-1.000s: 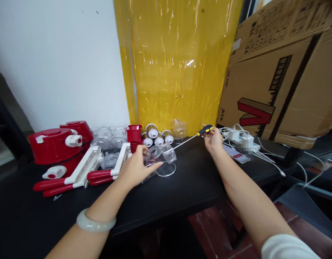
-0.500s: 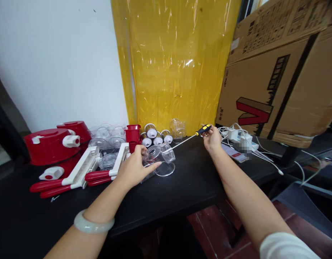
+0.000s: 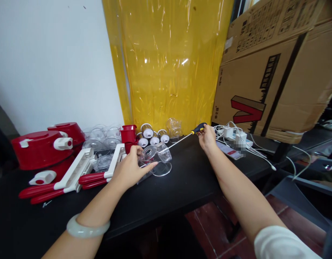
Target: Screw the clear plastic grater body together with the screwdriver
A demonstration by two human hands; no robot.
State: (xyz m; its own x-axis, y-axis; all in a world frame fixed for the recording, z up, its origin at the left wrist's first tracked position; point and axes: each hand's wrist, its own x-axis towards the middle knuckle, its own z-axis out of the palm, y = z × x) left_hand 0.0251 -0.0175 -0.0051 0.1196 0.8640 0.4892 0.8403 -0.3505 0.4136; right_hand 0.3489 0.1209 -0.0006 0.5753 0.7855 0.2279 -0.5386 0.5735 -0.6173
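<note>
A clear plastic part (image 3: 164, 154) sits over the middle of the black worktop (image 3: 193, 183), between its front and back edges. The left hand (image 3: 129, 167) pinches it between thumb and curled fingers. The right hand (image 3: 207, 138) has its fingers closed on the dark blue and yellow handle of a screwdriver (image 3: 199, 128), whose shaft slants down to the part's cup-like end; the exact seat of the tip cannot be made out. Toward the back edge stand canisters (image 3: 146, 131) with white ends, their wraps too small to read, and a red box (image 3: 128, 133). Near the worktop's left end lie red-and-white handles (image 3: 74, 171) and red housings (image 3: 42, 149). To the right are white cables (image 3: 229, 132) and a phone (image 3: 230, 150). At the back right corner, a cardboard box (image 3: 238, 82) bears a big red "V", a printed "V3" and Chinese characters, mostly too small to read.
</note>
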